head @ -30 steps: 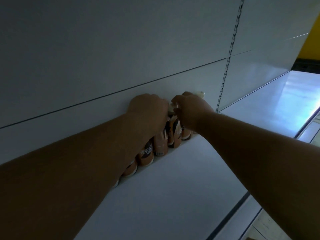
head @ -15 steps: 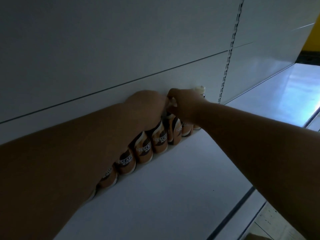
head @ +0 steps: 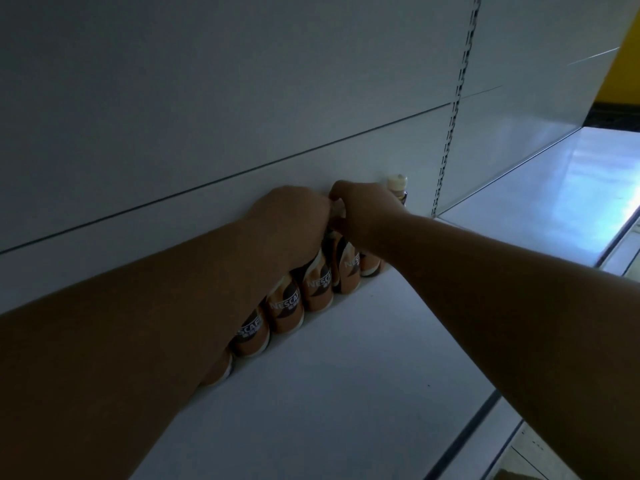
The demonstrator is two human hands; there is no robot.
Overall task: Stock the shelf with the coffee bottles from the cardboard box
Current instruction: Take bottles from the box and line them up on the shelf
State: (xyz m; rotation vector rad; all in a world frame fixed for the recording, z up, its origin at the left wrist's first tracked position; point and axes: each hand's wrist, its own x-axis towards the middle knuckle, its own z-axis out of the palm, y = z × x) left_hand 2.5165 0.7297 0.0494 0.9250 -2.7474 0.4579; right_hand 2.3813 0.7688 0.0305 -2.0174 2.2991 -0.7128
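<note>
A row of several brown-and-cream coffee bottles [head: 317, 289] stands along the back wall of the white shelf [head: 346, 393]. My left hand [head: 291, 216] is closed over the tops of bottles in the middle of the row. My right hand [head: 367, 211] grips the neck of a bottle [head: 348, 273] beside it, fingers touching the left hand. One more bottle with a cream cap [head: 396, 183] stands at the right end, behind my right hand. My left forearm hides the row's left end. The cardboard box is out of view.
A slotted metal upright [head: 450, 133] divides the back panel just right of the bottles. A brighter shelf section [head: 554, 188] continues to the right. The shelf's front edge rail [head: 478, 420] runs at lower right, with floor below it.
Both hands stay on the bottle tops. The view has shifted, and more bottle labels show below my left forearm than before.
</note>
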